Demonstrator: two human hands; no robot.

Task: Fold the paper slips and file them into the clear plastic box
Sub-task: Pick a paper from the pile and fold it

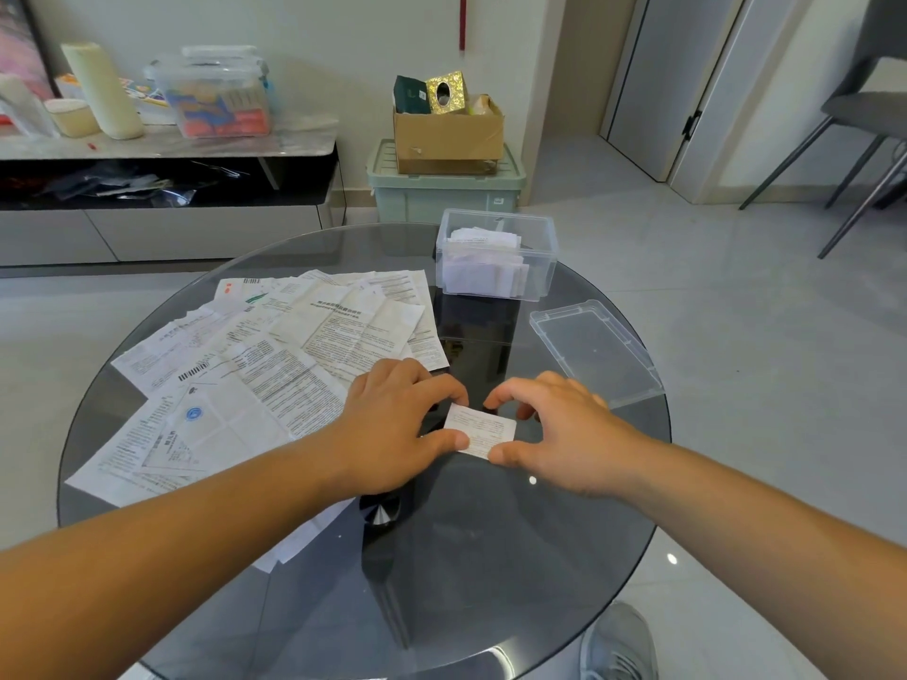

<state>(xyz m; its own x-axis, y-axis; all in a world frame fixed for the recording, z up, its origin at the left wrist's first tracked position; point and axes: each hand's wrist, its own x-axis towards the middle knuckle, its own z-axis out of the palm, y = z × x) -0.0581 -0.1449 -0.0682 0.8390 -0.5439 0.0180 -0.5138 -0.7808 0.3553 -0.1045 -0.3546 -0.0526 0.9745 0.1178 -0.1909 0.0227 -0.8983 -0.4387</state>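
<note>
Slips [483,267] inside the clear box [547,257] blurred, perhaps folded.

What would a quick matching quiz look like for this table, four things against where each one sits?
Things:
1. folded slip
2. clear plastic box
3. lid
4. unfolded sheets

Places:
A. spread over the left side of the table
B. lying flat near the table's right edge
C. at the table's far edge, open, with folded papers inside
D. pinched between the left hand and the right hand

Pairs: 1-D, 2-C, 3-B, 4-A
</note>
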